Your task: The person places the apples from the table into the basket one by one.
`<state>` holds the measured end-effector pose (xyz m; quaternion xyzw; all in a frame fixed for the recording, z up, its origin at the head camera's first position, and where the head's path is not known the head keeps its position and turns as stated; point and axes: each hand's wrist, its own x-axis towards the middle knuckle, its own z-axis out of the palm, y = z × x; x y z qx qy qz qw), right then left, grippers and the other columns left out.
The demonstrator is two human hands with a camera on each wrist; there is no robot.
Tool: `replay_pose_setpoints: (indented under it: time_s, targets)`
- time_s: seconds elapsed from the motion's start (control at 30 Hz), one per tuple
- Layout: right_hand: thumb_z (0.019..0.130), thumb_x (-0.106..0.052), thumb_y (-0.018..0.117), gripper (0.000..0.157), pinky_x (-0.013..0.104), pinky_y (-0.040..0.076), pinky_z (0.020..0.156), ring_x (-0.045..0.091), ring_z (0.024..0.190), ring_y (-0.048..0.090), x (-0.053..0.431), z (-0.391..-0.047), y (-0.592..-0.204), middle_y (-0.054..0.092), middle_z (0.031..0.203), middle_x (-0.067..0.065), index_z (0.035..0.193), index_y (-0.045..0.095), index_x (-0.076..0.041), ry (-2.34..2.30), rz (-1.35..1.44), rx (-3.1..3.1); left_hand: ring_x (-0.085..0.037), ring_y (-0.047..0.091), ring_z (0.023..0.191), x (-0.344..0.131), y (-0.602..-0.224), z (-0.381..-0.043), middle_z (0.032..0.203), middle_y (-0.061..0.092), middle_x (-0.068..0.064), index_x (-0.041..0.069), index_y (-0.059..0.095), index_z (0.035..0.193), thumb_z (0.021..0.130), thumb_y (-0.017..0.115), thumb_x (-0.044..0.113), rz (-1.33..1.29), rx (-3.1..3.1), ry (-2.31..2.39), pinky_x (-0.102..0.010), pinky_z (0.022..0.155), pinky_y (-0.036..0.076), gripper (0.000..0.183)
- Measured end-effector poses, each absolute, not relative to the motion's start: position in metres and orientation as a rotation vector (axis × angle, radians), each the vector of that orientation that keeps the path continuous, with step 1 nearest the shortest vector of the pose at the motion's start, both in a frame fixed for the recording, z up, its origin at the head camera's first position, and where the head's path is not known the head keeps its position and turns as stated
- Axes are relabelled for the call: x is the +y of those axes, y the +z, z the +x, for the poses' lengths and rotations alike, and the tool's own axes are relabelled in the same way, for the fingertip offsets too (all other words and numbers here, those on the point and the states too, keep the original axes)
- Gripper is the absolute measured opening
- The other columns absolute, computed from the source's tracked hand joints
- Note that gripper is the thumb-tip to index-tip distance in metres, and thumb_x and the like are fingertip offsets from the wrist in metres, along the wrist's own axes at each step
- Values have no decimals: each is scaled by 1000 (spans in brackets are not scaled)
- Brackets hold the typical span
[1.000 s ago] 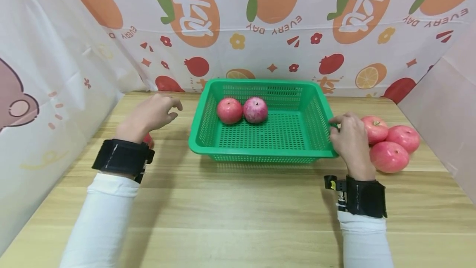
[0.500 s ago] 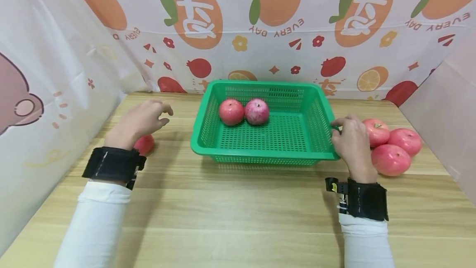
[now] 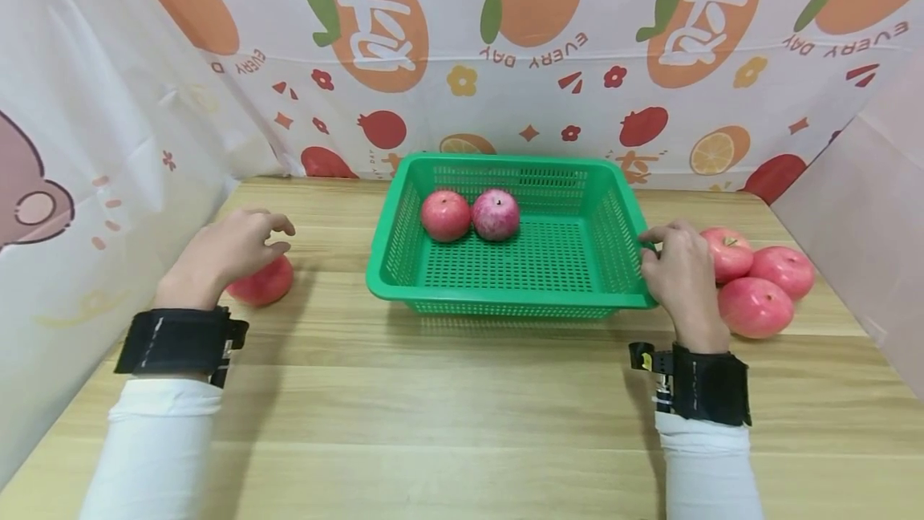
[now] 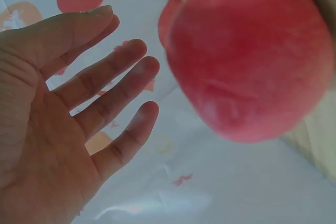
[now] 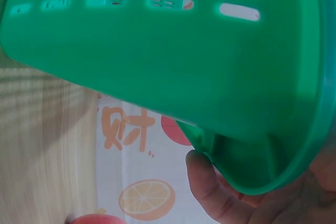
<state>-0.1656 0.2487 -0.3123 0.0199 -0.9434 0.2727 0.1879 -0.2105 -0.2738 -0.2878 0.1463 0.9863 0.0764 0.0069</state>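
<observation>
Left hand [image 3: 224, 251]: hovers at the lone apple [image 3: 269, 286], your fingers [image 4: 137, 124] spread and not touching it.
Lone apple: on the worktop [image 3: 462, 408], left of the green basket [image 3: 505, 294], partly hidden beneath your hand.
Right hand [image 3: 678, 275]: you pinch the basket's rim at its right end.
In the basket: a red apple [image 3: 446, 216] beside a purplish apple [image 3: 496, 216].
Far right: three apples [image 3: 756, 308] clustered on the worktop.
Step in hand: apparently your approach to the lone apple, basket steadied.
Next move: probably calls for lowering your left hand and curling fingers and thumb round the apple.
</observation>
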Motion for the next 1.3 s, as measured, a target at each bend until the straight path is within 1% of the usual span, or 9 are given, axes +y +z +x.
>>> replay_pose_setpoints:
  time_s: [0.13, 0.37, 0.5, 0.6, 0.73, 0.87, 1.0, 1.13, 1.3]
  targets:
    - [91, 8, 56, 25, 64, 39, 92, 53, 106, 50, 248, -166, -312, 58, 108, 32, 110, 68, 17, 772, 49, -2666, -45, 57, 109, -283, -292, -208, 119, 62, -30, -2, 68, 116, 92, 62, 8, 413, 3090, 243, -68, 86, 45, 27]
    - [91, 8, 56, 25, 63, 41, 88, 51, 102, 51, 248, -167, -312, 58, 107, 32, 110, 68, 17, 758, 48, -2661, -46, 57, 106, -294, -301, -202, 113, 64, -30, -3, 69, 113, 91, 69, 12, 406, 3122, 237, -69, 84, 46, 26]
    - [91, 8, 56, 25, 63, 41, 87, 51, 102, 51, 248, -167, -312, 58, 106, 32, 110, 68, 17, 759, 50, -2659, -47, 57, 107, -297, -305, -200, 115, 63, -32, -4, 69, 114, 91, 71, 13, 416, 3136, 255, -71, 86, 45, 28]
    - [91, 8, 56, 25, 63, 41, 87, 51, 102, 51, 249, -166, -312, 58, 106, 32, 110, 68, 17, 756, 49, -2659, -49, 55, 111, -298, -307, -200, 120, 61, -33, -4, 66, 120, 91, 71, 15, 402, 3134, 267, -73, 88, 43, 35]
    - [91, 8, 56, 25, 62, 41, 87, 50, 102, 51, 249, -166, -313, 58, 106, 32, 110, 68, 18, 754, 51, -2656, -51, 53, 114, -299, -310, -201, 123, 58, -35, -4, 61, 127, 91, 71, 18, 379, 3116, 287, -74, 89, 42, 43]
    - [91, 8, 57, 24, 62, 40, 88, 50, 103, 51, 250, -166, -313, 58, 107, 32, 110, 68, 18, 761, 55, -2658, -54, 53, 110, -301, -314, -200, 122, 57, -36, -4, 61, 127, 90, 74, 21, 350, 3096, 305, -74, 86, 43, 48]
    - [91, 8, 57, 24, 62, 40, 88, 50, 103, 51, 249, -166, -313, 57, 106, 32, 110, 68, 18, 765, 52, -2661, -56, 54, 104, -302, -319, -202, 118, 55, -38, -6, 59, 127, 87, 77, 24, 350, 3087, 321, -71, 83, 45, 53]
    - [91, 8, 56, 25, 62, 40, 88, 50, 103, 50, 249, -166, -313, 57, 107, 32, 110, 68, 18, 764, 47, -2666, -56, 52, 103, -302, -324, -204, 121, 50, -41, -9, 54, 130, 86, 78, 27, 331, 3041, 361, -68, 84, 46, 61]
    - [90, 8, 55, 25, 63, 41, 87, 50, 102, 50, 249, -167, -313, 57, 107, 33, 110, 68, 18, 757, 48, -2666, -60, 48, 107, -301, -330, -205, 126, 41, -44, -10, 47, 135, 85, 80, 29, 287, 2984, 401, -71, 87, 44, 72]
